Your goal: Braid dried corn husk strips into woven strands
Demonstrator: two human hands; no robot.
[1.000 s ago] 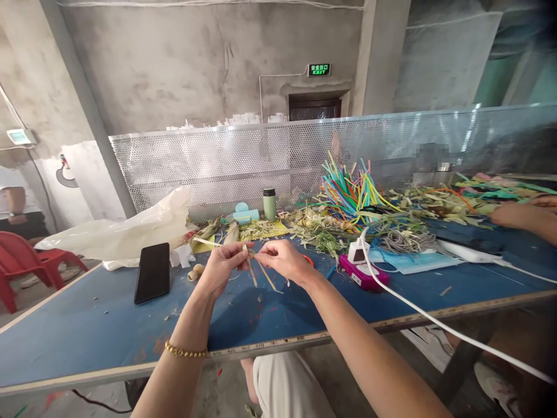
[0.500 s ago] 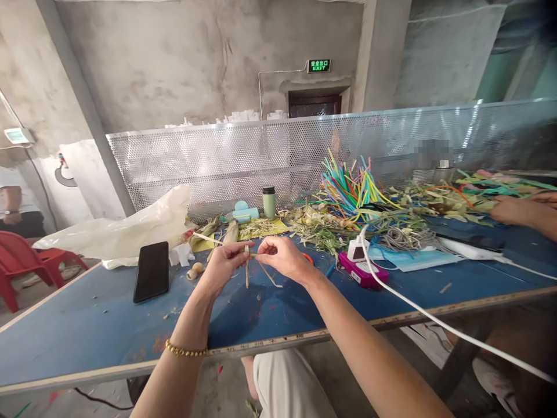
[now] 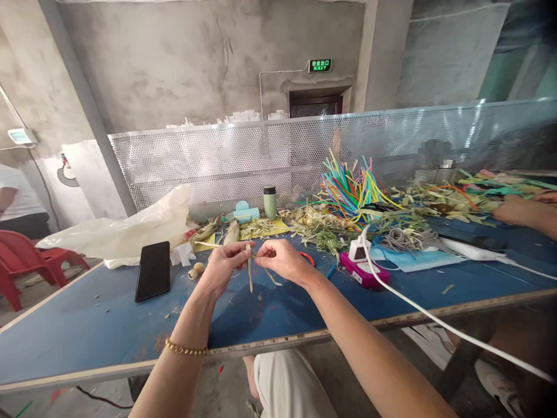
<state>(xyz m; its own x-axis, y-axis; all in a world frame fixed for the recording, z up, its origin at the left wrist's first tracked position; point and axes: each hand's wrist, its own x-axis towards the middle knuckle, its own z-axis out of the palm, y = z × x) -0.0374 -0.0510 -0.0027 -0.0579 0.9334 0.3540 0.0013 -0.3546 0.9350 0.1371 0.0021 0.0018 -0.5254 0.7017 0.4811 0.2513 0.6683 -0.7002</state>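
Observation:
My left hand, with a gold bead bracelet at the wrist, is closed in a pinch above the front part of the table. Between its thumb and forefinger is a pale dried leaf strip, one end hanging down. Just to the right, my right hand pinches a second thin dried strip whose tail dangles below the fingers. The fingertips of both hands are close together but apart. Whether the two strips are joined is too small to tell.
A black phone and two small round tan pieces lie left. Behind are a green bottle, leaf scraps and colourful pipe cleaners. A white cable crosses the right side. A co-worker's hand is far right.
The hanging strip under my left hand has swung slightly and shows a little longer. My right hand stays pinched, shifted slightly; its fingers are a touch further from the left ones.

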